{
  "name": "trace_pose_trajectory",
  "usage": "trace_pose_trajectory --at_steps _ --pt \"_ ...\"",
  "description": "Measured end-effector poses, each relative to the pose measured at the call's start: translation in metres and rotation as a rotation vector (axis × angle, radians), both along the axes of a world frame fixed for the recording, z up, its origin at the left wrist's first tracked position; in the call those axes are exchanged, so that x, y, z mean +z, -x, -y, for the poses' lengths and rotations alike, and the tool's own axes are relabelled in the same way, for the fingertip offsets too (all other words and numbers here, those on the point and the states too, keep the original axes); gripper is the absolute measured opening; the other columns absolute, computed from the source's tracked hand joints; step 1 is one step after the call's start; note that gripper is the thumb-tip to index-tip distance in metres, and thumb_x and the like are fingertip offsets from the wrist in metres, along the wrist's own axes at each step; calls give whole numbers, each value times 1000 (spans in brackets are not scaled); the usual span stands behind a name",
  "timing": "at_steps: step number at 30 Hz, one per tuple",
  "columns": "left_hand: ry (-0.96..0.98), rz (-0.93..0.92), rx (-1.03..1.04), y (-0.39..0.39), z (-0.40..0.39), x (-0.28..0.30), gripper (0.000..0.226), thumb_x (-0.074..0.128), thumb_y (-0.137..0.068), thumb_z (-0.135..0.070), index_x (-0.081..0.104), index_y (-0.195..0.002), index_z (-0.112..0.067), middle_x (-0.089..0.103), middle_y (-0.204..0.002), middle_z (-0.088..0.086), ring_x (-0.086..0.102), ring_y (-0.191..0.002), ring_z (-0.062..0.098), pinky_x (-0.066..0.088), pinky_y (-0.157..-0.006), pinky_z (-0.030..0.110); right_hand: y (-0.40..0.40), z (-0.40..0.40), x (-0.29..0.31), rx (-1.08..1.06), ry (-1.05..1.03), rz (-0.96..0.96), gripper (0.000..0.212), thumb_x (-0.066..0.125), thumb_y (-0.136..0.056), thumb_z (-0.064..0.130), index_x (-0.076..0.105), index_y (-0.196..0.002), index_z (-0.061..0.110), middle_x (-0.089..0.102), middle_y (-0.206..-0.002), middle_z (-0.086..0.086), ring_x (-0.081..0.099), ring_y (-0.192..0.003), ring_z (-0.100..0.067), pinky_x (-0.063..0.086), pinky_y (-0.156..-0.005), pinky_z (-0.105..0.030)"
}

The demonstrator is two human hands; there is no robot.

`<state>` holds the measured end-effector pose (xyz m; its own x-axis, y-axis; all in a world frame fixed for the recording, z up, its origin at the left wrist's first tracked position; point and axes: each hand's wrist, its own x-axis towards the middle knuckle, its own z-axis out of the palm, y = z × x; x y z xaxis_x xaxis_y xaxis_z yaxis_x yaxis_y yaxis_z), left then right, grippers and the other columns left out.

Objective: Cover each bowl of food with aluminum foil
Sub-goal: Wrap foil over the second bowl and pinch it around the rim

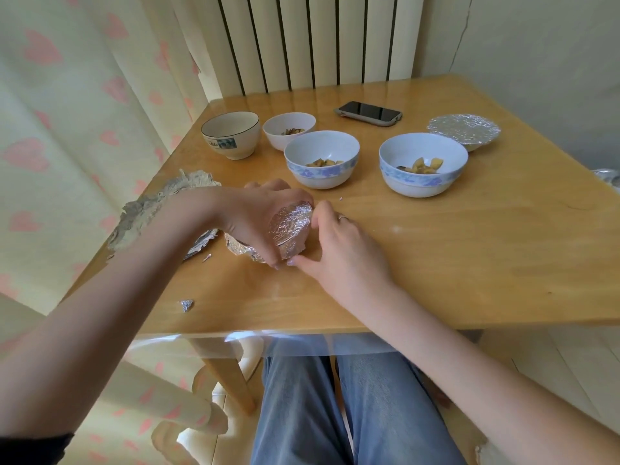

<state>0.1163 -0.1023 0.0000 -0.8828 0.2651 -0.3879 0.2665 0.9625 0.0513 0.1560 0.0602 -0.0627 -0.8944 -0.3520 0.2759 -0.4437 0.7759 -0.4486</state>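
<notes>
Both hands, left hand [255, 213] and right hand [339, 243], grip a crinkled foil-wrapped bowl [290, 229] on the desk [469, 263]; two floral bowls [322, 159] behind hold food chunks.

We see a wooden counter [436, 263]. On its far side stand a dark-rimmed bowl [230, 134], a small white bowl [289, 129], two blue-patterned bowls [322, 158] [423, 164], a phone [369, 113] and a foil-covered bowl [463, 130]. Crumpled foil [161, 209] lies at the left edge, a foil scrap [186, 305] near us.

I see a dark phone [369, 113] face-up at far edge of wood table [469, 263], radiator [315, 41] behind, heart-print curtain [67, 95] on left.
</notes>
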Motion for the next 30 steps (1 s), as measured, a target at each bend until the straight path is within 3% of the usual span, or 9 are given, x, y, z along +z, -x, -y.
trace_pose_trajectory --at_steps 3,6,9,11,14,17,21,26,30 --pt "46 -5 48 -3 -5 -2 104 85 -61 -51 17 -140 -49 24 -142 -7 29 -130 27 38 -97 41 0 -11 -3 -33 293 212 45 77 -76 35 47 -101 13 58 -84 1 61 -76 -19 49 -65 -32" --pt "79 14 87 -4 -9 -4 114 83 -58 -58 8 -144 -50 16 -148 -7 23 -136 30 35 -101 44 -10 -19 -3 -103 708 554 19 70 -85 14 57 -99 8 66 -81 -12 67 -61 -19 59 -56 -36" --pt "96 79 84 -7 -5 2 138 82 -48 -67 -17 -143 -56 -15 -160 -12 -10 -149 29 16 -115 55 -16 -23 3 -77 864 913 12 59 -91 2 61 -102 0 69 -86 -20 70 -63 -18 60 -59 -28" --pt "68 96 30 -8 1 9 140 80 -42 -70 -22 -137 -63 -27 -156 -18 -24 -146 21 7 -118 58 -14 -24 5 -36 938 1038 14 58 -91 0 61 -105 -2 70 -90 -18 72 -72 -15 59 -61 -22" --pt "30 94 -48 -9 6 10 121 88 -55 -52 1 -139 -66 -7 -155 -23 -4 -148 20 20 -117 51 -11 -21 7 -41 1062 1132 16 60 -88 -4 60 -104 -6 68 -101 -25 70 -88 -19 58 -64 -21" --pt "-30 56 -61 -8 5 4 105 88 -61 -39 17 -136 -63 13 -147 -19 21 -136 23 35 -108 46 -8 -15 7 -85 1236 1184 27 63 -83 -9 57 -109 -12 65 -106 -30 69 -91 -26 59 -67 -24" --pt "-19 32 -54 -6 5 1 103 88 -62 -35 20 -135 -59 15 -145 -15 23 -132 23 39 -103 46 -6 -9 4 -138 1438 1193 47 65 -80 -12 48 -123 -11 63 -114 -30 67 -97 -32 59 -73 -30" --pt "-12 25 -51 -7 4 -1 103 87 -62 -35 19 -135 -59 14 -145 -12 22 -132 25 38 -104 45 -5 -9 0 -123 1437 1185 33 69 -79 -5 50 -104 4 68 -95 -20 68 -82 -25 58 -75 -31" --pt "-10 28 -47 -6 4 -2 103 87 -61 -36 17 -134 -60 14 -145 -13 21 -132 25 37 -104 45 -3 -10 -1 -57 1357 1140 29 67 -78 -11 52 -97 5 65 -86 -14 65 -75 -20 57 -76 -28"
